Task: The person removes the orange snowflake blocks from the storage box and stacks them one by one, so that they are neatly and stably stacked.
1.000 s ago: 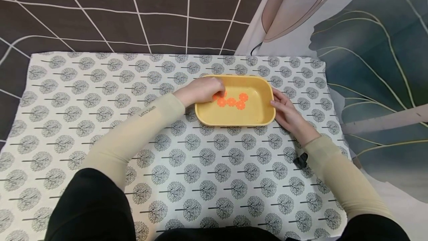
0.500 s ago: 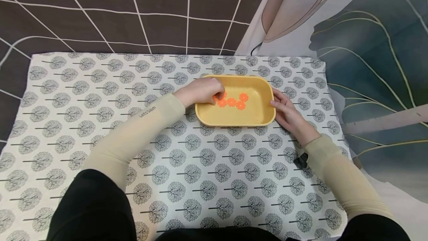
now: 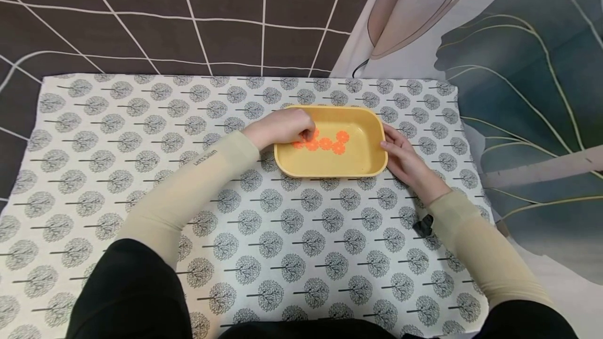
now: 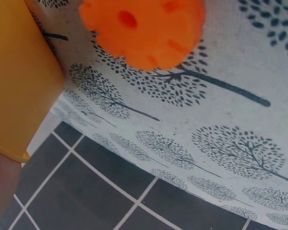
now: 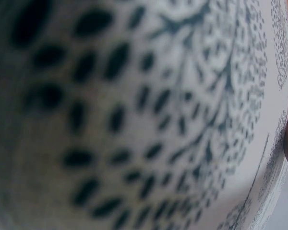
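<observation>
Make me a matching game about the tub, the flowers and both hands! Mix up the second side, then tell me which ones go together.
Column one
1. tub
2. flowers
3. left hand
4. right hand

Column two
A. holding an end of the tub
B. orange
C. reaching over the rim into the tub
D. yellow

Right pairs
1-D: the tub is yellow.
2-B: the flowers are orange.
3-C: the left hand reaches into the tub.
4-A: the right hand holds an end of it.
</observation>
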A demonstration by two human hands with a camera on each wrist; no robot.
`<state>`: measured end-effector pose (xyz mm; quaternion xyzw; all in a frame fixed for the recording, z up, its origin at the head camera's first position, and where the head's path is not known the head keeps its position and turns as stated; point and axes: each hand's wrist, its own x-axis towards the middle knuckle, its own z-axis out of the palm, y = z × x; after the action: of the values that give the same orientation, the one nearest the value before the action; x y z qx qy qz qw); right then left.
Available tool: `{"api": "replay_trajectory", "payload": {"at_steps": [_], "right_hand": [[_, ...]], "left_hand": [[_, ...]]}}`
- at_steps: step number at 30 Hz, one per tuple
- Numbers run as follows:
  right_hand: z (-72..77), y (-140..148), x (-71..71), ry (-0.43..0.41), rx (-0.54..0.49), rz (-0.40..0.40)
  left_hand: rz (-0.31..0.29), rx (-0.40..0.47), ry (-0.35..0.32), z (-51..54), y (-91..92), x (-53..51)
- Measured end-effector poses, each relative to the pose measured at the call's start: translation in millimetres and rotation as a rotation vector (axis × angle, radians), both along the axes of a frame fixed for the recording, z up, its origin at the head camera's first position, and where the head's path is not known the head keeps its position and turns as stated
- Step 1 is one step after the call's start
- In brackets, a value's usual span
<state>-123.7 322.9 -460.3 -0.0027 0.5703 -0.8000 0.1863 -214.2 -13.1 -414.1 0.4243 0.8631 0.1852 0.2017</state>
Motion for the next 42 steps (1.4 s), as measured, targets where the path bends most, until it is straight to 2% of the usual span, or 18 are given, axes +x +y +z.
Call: {"api": "replay_trajectory", "payload": {"at_steps": [3,8,16,18,22,29,32,36,42], "right_hand": [[0.1,-0.8,-0.2,-0.005,0.011,-0.003],[0.2,-1.7,0.1,-0.006,-0.002,-0.006],[0.4,-1.7,0.3,0.002,-0.019,0.001],[0.7,-1.6,0.3,0.000,-0.015,0.000],[1.1,-1.2,0.2,-0.004,-0.017,-0.002],[1.2,-1.2,0.0,-0.008,-0.023,-0.005],[0.7,-1.2,-0.3,-0.005,-0.024,-0.006],[0.2,-0.7,-0.6,-0.006,-0.019,-0.011],[-0.2,-0.7,-0.7,-0.005,-0.016,-0.011]], "left_hand": [[-0.005,0.011,-0.016,1.8,-1.3,0.2],[-0.006,0.035,-0.048,10.6,-3.2,0.9],[0.020,0.131,-0.063,25.9,-8.7,-2.3],[0.035,0.157,-0.081,29.3,-11.4,-3.6],[0.091,0.219,-0.162,36.6,-21.7,-5.3],[0.199,0.326,-0.257,44.2,-49.2,-9.8],[0.230,0.330,-0.299,46.3,-62.3,-11.7],[0.262,0.276,-0.360,46.4,-79.6,-12.7],[0.339,0.233,-0.464,38.6,-104.2,-7.4]]}}
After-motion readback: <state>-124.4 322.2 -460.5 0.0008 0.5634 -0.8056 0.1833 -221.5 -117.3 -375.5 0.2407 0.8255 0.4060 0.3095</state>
